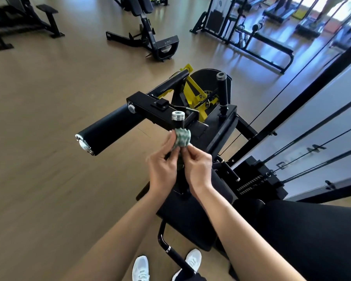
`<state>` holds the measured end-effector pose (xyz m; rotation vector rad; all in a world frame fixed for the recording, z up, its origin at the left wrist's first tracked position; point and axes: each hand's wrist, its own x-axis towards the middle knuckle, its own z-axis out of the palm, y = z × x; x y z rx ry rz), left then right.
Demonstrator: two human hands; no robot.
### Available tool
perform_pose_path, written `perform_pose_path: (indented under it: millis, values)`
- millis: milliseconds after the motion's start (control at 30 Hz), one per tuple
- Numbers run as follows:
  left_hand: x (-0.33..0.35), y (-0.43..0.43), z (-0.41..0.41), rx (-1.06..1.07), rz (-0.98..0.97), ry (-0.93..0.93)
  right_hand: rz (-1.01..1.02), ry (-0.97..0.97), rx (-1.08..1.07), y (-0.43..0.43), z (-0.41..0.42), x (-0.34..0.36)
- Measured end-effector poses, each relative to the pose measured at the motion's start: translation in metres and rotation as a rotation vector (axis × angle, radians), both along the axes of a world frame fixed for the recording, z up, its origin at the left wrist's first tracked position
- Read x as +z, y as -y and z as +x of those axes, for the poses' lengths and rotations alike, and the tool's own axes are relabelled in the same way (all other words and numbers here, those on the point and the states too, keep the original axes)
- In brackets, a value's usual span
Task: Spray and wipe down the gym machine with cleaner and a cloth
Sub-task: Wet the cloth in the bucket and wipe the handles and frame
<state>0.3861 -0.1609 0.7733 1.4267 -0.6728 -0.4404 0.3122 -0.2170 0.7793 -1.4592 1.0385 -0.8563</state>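
Head view, centre of the frame: right of the padded roller (pixel 109 128), fingers of the left hand (pixel 162 165) pinch one edge of the green cloth (pixel 182 137) wrapped round the upright handle (pixel 178 119), fingers of the right hand (pixel 199 167) the other, a light hold that could slip off mid-rub.

Soft patterned cloth (pixel 182 137) wraps a matt black handle (pixel 178 123) with shiny metal cap (pixel 178 115).

Bright daylight top-right, glare, edges warped.

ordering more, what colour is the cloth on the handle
Green and white mottled cloth, best seen in the head view.
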Motion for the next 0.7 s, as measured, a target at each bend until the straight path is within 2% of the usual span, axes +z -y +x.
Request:
perform_pose_path:
  millis: [167, 467, 567, 700]
  values:
    - [-0.021, -0.012, 0.005, -0.065, 0.115, -0.145, 0.009, -0.091, 0.057, 0.005, -0.004, 0.012]
    - [0.029, 0.018, 0.042, -0.157, 0.028, -0.093, 0.021, 0.054, 0.27, 0.035, 0.019, 0.058]
    - [0.031, 0.019, 0.041, -0.195, -0.024, -0.147, 0.017, 0.086, 0.258, 0.036, 0.021, 0.061]
    - [0.01, 0.005, 0.027, -0.211, 0.027, -0.225, -0.054, -0.048, 0.167, 0.026, 0.014, 0.036]
